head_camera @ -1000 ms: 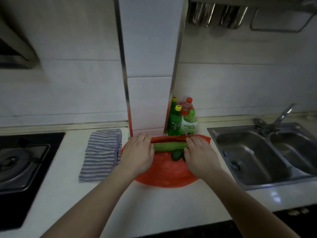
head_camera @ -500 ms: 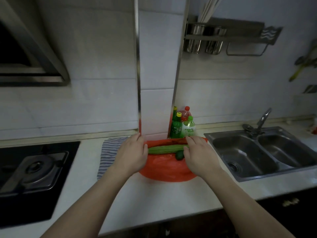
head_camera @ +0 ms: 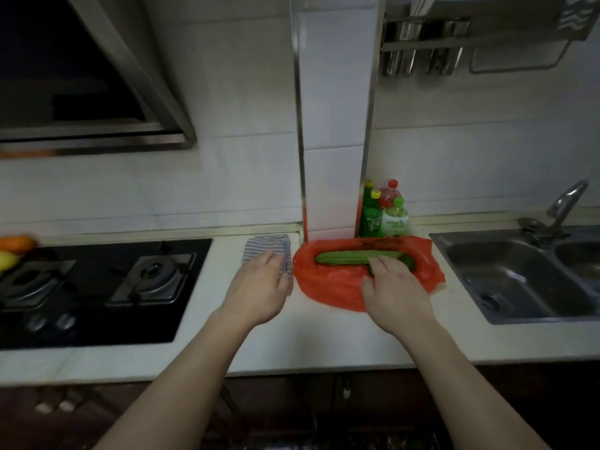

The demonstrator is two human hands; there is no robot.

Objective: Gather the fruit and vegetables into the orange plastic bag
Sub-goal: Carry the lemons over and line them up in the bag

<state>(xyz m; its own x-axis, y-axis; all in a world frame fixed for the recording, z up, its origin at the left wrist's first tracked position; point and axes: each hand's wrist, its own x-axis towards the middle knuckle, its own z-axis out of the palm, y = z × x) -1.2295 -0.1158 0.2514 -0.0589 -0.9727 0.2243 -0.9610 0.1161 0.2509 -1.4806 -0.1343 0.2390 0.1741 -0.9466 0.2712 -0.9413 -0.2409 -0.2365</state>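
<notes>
On the pale surface (head_camera: 324, 339) between the stove and the sink, the orange plastic bag (head_camera: 334, 284) sits slumped open, right in front of the tiled pillar. A long cucumber (head_camera: 354, 256) lies sideways in its mouth, and there's another dark green vegetable (head_camera: 409, 262) tucked at its right end, mostly hidden so I can't say what it is.

The right hand (head_camera: 394, 293) is palm down on the bag's front, forearm stretched straight in from below. Its fingers (head_camera: 378, 266) are loosely curved with the tips touching the near side of the cucumber, resting on it rather than gripping, as far as I can see.

The left hand (head_camera: 259, 287) is off the bag, just to its left, hovering over the edge of a striped cloth (head_camera: 268, 246). Fingers relaxed and slightly spread, holding nothing.

Far left, past the black gas stove (head_camera: 107, 287), something orange (head_camera: 16, 243) and something yellow (head_camera: 6, 259) sit at the frame edge, pretty blurry. A few bottles (head_camera: 383, 216) stand just behind the bag, and the steel sink (head_camera: 519, 274) is to the right.
</notes>
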